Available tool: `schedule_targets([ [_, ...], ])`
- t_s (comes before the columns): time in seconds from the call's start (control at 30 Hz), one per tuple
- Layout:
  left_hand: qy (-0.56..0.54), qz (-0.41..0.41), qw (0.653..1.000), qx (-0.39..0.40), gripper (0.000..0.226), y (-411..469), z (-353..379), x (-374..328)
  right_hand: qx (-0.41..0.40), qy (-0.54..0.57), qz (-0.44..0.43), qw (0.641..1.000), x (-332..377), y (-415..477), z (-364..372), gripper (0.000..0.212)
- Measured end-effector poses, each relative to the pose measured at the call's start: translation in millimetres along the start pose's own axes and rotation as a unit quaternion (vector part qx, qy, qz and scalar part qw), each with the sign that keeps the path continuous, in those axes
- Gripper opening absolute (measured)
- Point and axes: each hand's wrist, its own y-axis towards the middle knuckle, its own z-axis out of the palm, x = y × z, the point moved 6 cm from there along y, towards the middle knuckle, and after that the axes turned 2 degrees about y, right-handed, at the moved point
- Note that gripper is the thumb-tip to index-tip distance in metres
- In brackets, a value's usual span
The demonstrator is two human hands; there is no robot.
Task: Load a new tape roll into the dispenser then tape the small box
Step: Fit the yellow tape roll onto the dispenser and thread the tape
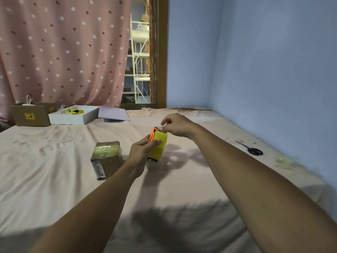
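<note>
My left hand (141, 148) grips an orange tape dispenser (152, 134) with a yellowish tape roll (159, 145) seated in it, held above the bed near the middle of the view. My right hand (176, 125) pinches the loose clear end of the tape at the top of the roll, beside the dispenser's orange cutter. The small cardboard box (106, 159), its top covered in yellowish tape, rests on the sheet just left of my left hand, untouched.
Black-handled scissors (252, 149) and crumpled tape scraps (282, 160) lie by the blue wall at right. At the far left stand a brown carton (31, 115), a white tray (73, 117) holding a yellow item, and a lilac sheet (113, 114). Pink bedsheet (54, 179) spreads all around.
</note>
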Motion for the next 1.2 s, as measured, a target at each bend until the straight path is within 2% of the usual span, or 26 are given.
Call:
schedule_targets([
  [0.13,0.013,0.011,1.000,0.006,0.036,0.7,2.5,-6.6,0.037,-0.023,0.005,0.999,-7.2,-0.2,7.7,0.054],
  [0.23,0.017,0.022,1.000,0.007,0.041,2.7,3.6,-11.1,0.032,-0.004,0.001,0.999,-11.3,2.4,8.5,0.038],
  [0.33,0.011,0.022,0.999,0.026,0.027,4.1,6.6,-14.5,-0.020,0.074,0.004,0.997,-13.7,5.1,-0.9,0.025],
  [0.4,0.011,0.021,0.999,0.030,0.026,5.4,4.6,-13.5,-0.029,0.088,0.005,0.996,-14.9,6.5,-5.2,0.019],
  [0.63,0.004,-0.005,0.998,0.058,0.028,6.3,2.9,-0.9,-0.029,0.181,0.055,0.981,-30.6,7.0,-6.1,0.017],
  [0.8,-0.010,-0.018,1.000,0.015,0.033,1.5,14.4,-9.3,-0.010,0.235,0.085,0.968,-38.8,9.6,-1.2,0.011],
  [0.9,-0.008,-0.019,1.000,0.023,0.036,-1.5,22.3,-8.7,-0.020,0.253,0.088,0.963,-44.0,10.1,-9.1,0.012],
  [1.0,0.001,-0.031,0.999,0.024,0.025,-7.0,32.0,-2.3,-0.029,0.252,0.095,0.963,-52.2,8.3,-14.3,0.014],
  [1.13,0.018,-0.068,0.997,0.006,0.033,-9.0,41.6,19.6,-0.034,0.216,0.110,0.970,-66.6,5.5,-14.4,0.011],
  [1.2,0.016,-0.064,0.998,0.007,0.022,-13.3,47.0,24.4,-0.034,0.189,0.120,0.974,-75.8,3.2,-12.4,0.008],
])
